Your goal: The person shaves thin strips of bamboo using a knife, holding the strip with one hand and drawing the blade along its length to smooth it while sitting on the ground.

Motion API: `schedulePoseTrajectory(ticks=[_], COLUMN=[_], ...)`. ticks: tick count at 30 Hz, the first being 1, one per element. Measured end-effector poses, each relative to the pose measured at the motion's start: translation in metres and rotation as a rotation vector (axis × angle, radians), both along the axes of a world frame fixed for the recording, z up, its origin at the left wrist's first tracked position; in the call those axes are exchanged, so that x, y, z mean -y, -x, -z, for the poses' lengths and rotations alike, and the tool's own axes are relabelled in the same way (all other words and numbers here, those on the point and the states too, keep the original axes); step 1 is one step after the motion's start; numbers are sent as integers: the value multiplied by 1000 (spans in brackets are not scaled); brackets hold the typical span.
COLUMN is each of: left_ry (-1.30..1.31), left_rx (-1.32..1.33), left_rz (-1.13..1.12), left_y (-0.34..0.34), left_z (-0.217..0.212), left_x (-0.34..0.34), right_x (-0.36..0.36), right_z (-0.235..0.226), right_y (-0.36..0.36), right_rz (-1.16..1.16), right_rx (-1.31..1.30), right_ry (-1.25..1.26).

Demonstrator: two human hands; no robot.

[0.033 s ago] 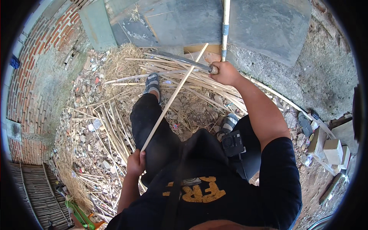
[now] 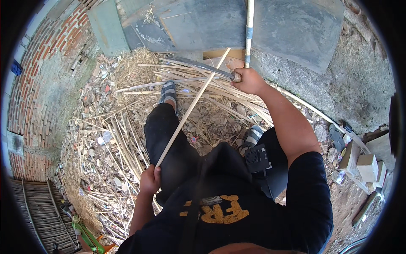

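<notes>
My left hand [image 2: 150, 180], low beside my left thigh, is closed around the near end of a long, pale bamboo strip [image 2: 185, 117]. The strip slants up and away to the right, between my feet. My right hand [image 2: 250, 81] reaches forward, wrapped round the handle of a machete [image 2: 196, 64]. Its long dark blade points left and crosses the strip near the strip's far end; whether the two touch I cannot tell. Beyond my feet, beneath the blade, lies a heap of similar pale strips [image 2: 228, 103].
More strips [image 2: 122, 139] lie left of my left leg on rubble-strewn ground. Dry fibre [image 2: 136, 70] is heaped near my left foot. Grey panels [image 2: 292, 31] and a pale pipe [image 2: 249, 21] stand ahead. A brick wall [image 2: 36, 93] is at left, pale blocks [image 2: 367, 167] at right.
</notes>
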State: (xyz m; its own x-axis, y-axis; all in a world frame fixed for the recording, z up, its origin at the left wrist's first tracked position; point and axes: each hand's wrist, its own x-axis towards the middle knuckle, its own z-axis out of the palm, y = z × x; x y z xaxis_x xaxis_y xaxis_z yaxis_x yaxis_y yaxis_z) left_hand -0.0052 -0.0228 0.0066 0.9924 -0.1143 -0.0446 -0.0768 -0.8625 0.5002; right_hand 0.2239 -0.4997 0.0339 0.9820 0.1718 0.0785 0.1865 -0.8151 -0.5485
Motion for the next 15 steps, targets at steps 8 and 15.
schedulePoseTrajectory(ticks=[8,15], left_ry=[19,-32], left_rx=[-14,19], left_rz=[-11,-8], left_y=[1,0], left_z=[-1,-1], left_x=[0,1], right_x=[2,-1], right_z=[13,6], right_y=[-3,-3], right_rz=[-9,44], right_rx=[94,59], right_ry=[-37,51])
